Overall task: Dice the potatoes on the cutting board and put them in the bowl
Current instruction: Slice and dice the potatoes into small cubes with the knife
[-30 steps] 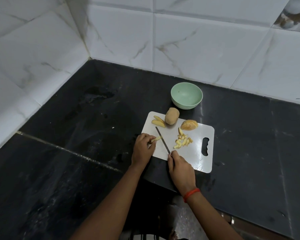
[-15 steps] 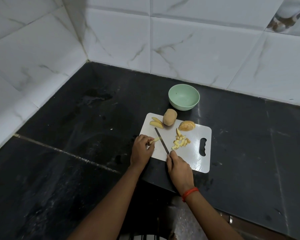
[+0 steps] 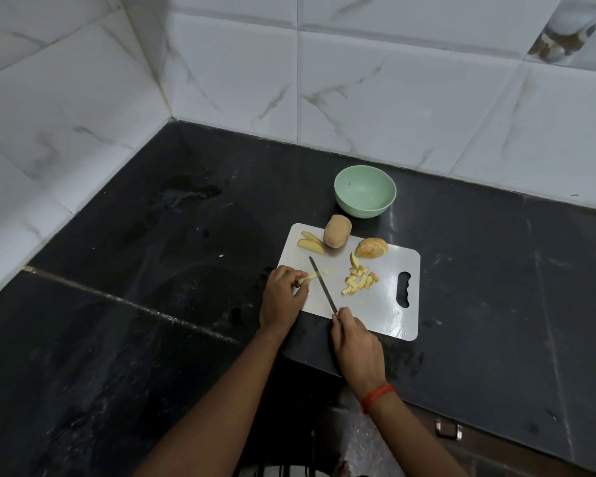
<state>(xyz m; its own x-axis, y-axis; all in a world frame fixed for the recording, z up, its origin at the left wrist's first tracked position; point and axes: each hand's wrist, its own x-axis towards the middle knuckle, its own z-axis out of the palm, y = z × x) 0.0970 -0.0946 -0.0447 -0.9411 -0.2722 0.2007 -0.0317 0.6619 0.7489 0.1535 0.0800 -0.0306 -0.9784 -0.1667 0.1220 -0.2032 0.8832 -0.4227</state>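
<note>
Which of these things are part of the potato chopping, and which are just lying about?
In use: knife, cutting board, potato strip, diced pieces, whole potato, cut half, slices, bowl.
Just lying about: small scrap on the counter, dark smear.

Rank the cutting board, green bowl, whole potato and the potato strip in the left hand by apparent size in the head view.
1. cutting board
2. green bowl
3. whole potato
4. potato strip, partly hidden by the left hand
The green bowl lies farthest off, but the gaps look clear.
</note>
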